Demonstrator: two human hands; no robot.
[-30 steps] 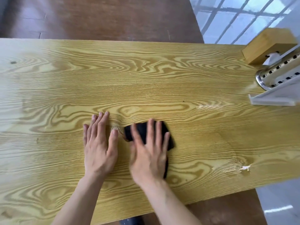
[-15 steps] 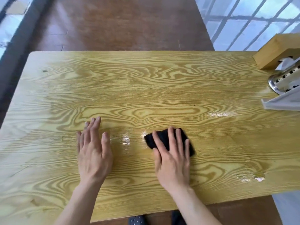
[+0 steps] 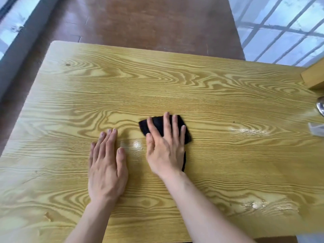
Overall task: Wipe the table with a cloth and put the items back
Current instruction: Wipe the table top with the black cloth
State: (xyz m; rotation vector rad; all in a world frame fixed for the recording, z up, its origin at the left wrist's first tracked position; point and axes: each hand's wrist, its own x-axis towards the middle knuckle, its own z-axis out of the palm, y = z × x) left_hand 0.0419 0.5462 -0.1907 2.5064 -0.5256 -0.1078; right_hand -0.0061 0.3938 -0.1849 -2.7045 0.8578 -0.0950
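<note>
A yellow wood-grain table point(image 3: 175, 88) fills the view. My right hand point(image 3: 164, 148) lies flat with spread fingers on a black cloth point(image 3: 144, 127), pressing it to the tabletop near the middle. Dark cloth shows beyond the fingertips and along the hand's right side. My left hand point(image 3: 107, 165) rests palm down on the bare wood just left of it, fingers together, holding nothing. A wet, shiny streak point(image 3: 137, 143) lies between the two hands.
At the right edge a wooden block point(image 3: 313, 76), a metal rim point(image 3: 320, 106) and a white item point(image 3: 316, 128) are partly cut off. Worn pale patches point(image 3: 252, 205) mark the near right of the table. Brown floor lies beyond the far edge.
My right hand slid the cloth right, then back left and farther from me. My left hand stayed flat on the table. The view swung left, so the right-side items are nearly out of frame.
</note>
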